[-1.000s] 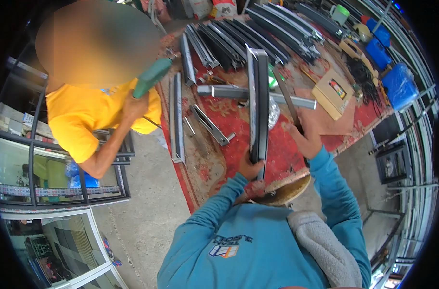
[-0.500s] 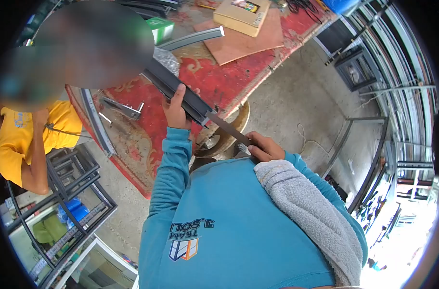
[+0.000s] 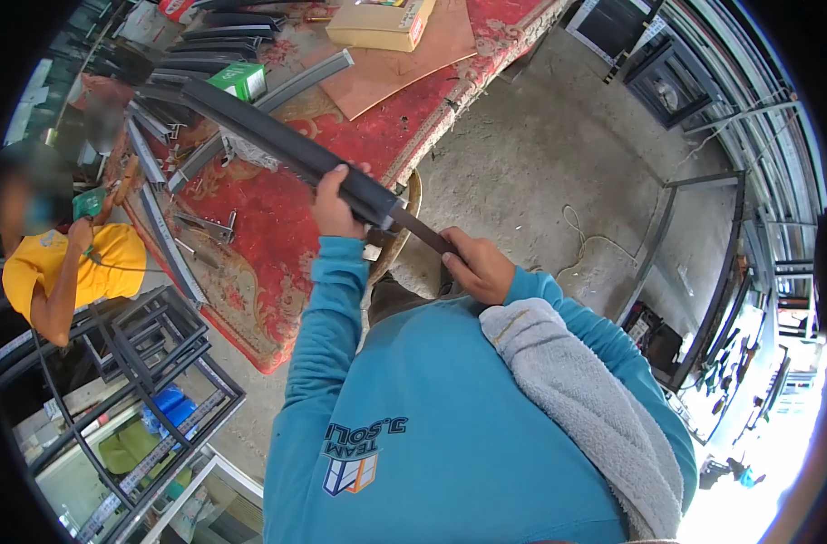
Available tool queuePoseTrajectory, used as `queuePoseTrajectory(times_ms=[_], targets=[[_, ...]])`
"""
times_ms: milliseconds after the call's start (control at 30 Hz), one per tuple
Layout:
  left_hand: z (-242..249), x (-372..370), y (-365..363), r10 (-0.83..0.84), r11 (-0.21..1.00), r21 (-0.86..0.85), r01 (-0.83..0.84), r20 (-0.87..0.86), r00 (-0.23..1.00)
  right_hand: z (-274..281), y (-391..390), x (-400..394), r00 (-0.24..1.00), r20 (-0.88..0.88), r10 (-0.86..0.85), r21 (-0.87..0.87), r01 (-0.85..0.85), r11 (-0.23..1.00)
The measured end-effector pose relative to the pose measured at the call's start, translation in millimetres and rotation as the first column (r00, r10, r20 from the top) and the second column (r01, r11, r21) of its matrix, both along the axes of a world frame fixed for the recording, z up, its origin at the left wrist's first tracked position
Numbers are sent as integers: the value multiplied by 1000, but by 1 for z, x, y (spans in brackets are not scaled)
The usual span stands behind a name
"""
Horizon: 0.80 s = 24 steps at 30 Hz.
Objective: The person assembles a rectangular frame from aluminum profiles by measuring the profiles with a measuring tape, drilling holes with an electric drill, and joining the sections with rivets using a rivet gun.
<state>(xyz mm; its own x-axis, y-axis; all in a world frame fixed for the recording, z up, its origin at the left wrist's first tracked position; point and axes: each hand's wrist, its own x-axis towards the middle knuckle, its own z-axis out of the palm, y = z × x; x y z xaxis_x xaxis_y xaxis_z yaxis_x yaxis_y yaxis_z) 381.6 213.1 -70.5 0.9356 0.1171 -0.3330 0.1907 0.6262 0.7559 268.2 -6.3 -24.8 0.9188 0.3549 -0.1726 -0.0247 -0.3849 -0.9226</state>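
Note:
A long dark-grey metal profile (image 3: 273,140) slants across the table with its near end toward my body. My left hand (image 3: 335,207) is wrapped round it close to that end, thumb on top. My right hand (image 3: 480,265) grips a flat brown file (image 3: 420,230), fingers closed round its near part. The file's far tip meets the cut end of the profile. Beneath, partly hidden by the profile, is a round rim (image 3: 415,195). A grey towel (image 3: 568,381) hangs over my right arm and chest.
The table's red patterned cover (image 3: 259,213) carries curved profile pieces (image 3: 166,240), a green box (image 3: 241,82), a cardboard box (image 3: 377,25) and a brown board (image 3: 404,77). At left a person in a yellow shirt (image 3: 78,263) works near dark metal frames (image 3: 150,335). Metal lengths (image 3: 758,118) line the right side.
My view has shifted, showing more of the profile and of the person in yellow. Both hands keep their grips. The file still meets the profile's end, at a slightly different angle.

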Motion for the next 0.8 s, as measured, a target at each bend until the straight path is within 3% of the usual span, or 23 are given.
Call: queuePoseTrajectory(times_ms=[200, 233, 367, 467, 500, 600, 667, 733, 767, 800], targets=[[10, 12, -21, 167, 986, 1, -167, 60, 984, -1, -19, 3, 998, -33, 49, 63, -47, 997], [23, 7, -40, 227, 969, 63, -237, 137, 964, -2, -21, 5, 999, -27, 28, 44, -26, 999], [21, 13, -38, 167, 985, 27, -170, 103, 981, 2, -45, 1, 997, 60, 48, 64, -52, 997], [19, 8, -68, 123, 991, -65, -120, 56, 991, -7, -70, 7, 998, -62, -22, 94, 27, 995], [13, 8, -82, 134, 991, -4, -134, 130, 982, 4, -68, 9, 998, -26, -58, 23, 59, 998], [6, 22, -81, -30, 998, -62, 31, 28, 999, 6, -81, -5, 999, 27, -35, 5, 35, 999], [-11, 29, -112, 72, 997, 9, -73, 49, 996, 3, -87, 0, 995, 41, -87, 31, 86, 996], [-19, 44, -134, 20, 996, 82, -30, 119, 993, 6, -88, 2, 981, 69, -183, -26, 185, 982], [-31, 59, -133, -56, 980, 196, 29, 138, 989, 13, -99, 0, 983, 63, -173, -17, 175, 985], [-23, 69, -138, -132, 987, 106, 120, 114, 985, 17, -114, -3, 979, 42, -199, -41, 201, 979]])
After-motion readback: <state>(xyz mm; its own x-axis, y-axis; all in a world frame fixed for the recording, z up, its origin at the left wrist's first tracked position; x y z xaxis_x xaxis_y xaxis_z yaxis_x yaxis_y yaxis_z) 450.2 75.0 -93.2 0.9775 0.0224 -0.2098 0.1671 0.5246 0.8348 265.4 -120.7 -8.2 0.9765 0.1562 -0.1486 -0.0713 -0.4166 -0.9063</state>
